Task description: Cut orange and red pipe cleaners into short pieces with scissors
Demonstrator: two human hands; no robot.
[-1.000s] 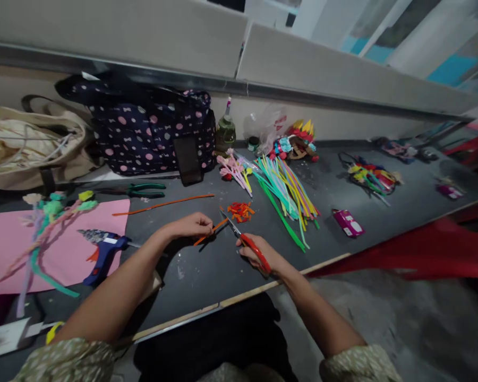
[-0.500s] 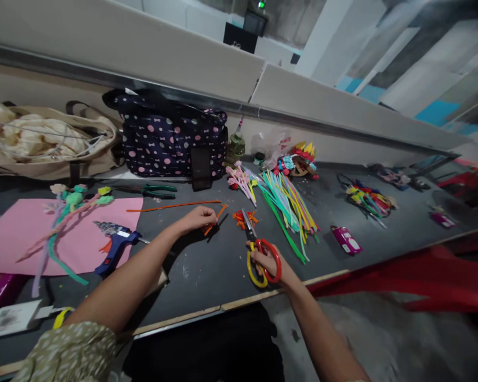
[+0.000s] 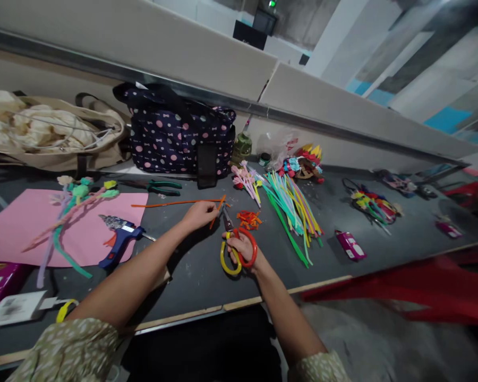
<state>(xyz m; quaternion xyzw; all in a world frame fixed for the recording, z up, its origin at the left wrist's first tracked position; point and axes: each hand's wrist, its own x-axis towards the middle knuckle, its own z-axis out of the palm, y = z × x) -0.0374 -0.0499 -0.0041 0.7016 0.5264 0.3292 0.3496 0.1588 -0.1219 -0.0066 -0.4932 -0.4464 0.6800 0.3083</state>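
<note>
My left hand (image 3: 199,213) pinches a short orange pipe cleaner (image 3: 220,205) that sticks up and to the right. My right hand (image 3: 242,246) grips scissors (image 3: 236,249) with one red and one yellow handle loop; their blades point up toward the orange piece, right beside it. A small heap of cut orange bits (image 3: 248,218) lies just right of the blades. A long orange pipe cleaner (image 3: 175,202) lies flat behind my left hand.
On the dark table (image 3: 207,276) are a pink sheet (image 3: 32,228) with pipe-cleaner flowers, a blue glue gun (image 3: 119,241), green pliers (image 3: 163,187), a polka-dot bag (image 3: 175,135), a fan of coloured pipe cleaners (image 3: 292,204) and a small pink box (image 3: 350,245).
My right hand turned the scissors so the handle loops face me and moved left toward my left hand. The orange piece now points up by the blades.
</note>
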